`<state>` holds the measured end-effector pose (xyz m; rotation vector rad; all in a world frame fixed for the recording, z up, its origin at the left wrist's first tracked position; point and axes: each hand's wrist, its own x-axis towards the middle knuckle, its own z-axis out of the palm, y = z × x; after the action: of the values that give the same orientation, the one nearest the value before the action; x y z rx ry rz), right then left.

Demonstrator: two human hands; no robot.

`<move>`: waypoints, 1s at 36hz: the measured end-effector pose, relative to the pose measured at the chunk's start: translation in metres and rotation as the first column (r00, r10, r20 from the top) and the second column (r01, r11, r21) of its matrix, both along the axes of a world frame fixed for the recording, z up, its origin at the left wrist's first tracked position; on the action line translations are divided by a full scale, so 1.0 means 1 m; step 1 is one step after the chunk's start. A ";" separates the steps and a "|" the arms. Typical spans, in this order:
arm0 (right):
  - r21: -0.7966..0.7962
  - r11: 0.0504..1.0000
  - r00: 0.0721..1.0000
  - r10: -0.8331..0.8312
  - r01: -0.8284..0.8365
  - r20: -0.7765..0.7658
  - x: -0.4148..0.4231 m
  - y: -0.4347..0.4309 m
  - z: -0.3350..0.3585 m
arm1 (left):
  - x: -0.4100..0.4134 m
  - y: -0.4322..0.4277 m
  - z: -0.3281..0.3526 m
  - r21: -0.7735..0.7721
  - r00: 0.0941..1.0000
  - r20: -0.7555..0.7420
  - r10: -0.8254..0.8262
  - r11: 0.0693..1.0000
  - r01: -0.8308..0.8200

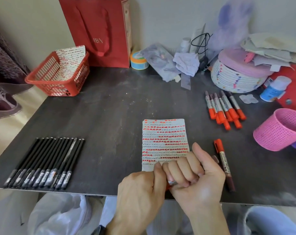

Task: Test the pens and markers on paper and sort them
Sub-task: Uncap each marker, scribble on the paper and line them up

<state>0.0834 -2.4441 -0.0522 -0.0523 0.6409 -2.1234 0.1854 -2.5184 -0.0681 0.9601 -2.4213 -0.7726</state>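
Head view: left hand (140, 189) and right hand (200, 182) fingers (181, 168) grip a half-hidden marker (172, 182).

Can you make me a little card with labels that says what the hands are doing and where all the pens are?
hands: left hand and right hand both grip the held marker
test paper: middle of the dark table, full of orange rows
black pens: neat row, left side
orange-capped markers: bunch at the back right
lone marker: lying just right of the test paper
pink basket: right edge, tilted
red basket: back left, marked sheet inside
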 end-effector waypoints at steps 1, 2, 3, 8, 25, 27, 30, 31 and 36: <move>-0.047 0.998 0.999 0.028 -0.029 -0.025 -0.001 -0.002 0.000 | 0.000 -0.001 0.002 0.046 1.000 -0.009 0.008 0.999 -0.008; -0.082 0.995 0.998 0.046 -0.050 -0.045 -0.002 -0.004 0.001 | 0.000 -0.002 0.004 0.085 1.000 -0.006 0.001 0.996 0.000; -0.099 0.993 0.997 0.057 -0.062 -0.054 -0.004 -0.005 0.001 | 0.000 -0.005 0.005 0.108 1.000 -0.003 -0.013 0.994 0.014; -0.124 0.990 0.995 0.065 -0.074 -0.076 -0.010 -0.006 -0.002 | -0.005 -0.011 0.016 0.299 0.987 0.056 -0.150 0.946 0.127; -0.377 0.890 0.951 0.161 -0.255 -0.265 -0.016 -0.001 0.009 | -0.011 -0.025 0.024 0.645 0.925 -0.056 -0.376 0.694 0.320; -0.415 0.864 0.941 0.172 -0.286 -0.291 -0.014 -0.003 0.008 | -0.009 -0.024 0.022 0.709 0.941 -0.064 -0.332 0.649 0.277; -0.373 0.884 0.935 0.167 -0.282 -0.313 -0.014 -0.008 0.005 | -0.010 -0.029 0.016 0.783 0.945 -0.068 -0.319 0.570 0.249; -0.344 0.900 0.939 0.163 -0.267 -0.301 -0.015 -0.009 0.005 | -0.013 -0.030 0.015 0.798 0.942 -0.071 -0.327 0.549 0.250; -0.183 0.963 0.963 0.155 -0.197 -0.220 -0.023 -0.010 0.000 | -0.027 -0.030 0.004 0.878 0.957 -0.057 -0.286 0.441 0.184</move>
<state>0.0604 -2.4537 -0.0524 -0.4315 0.5134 -2.0164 0.1588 -2.5482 -0.0641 0.9713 -2.1686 -2.2913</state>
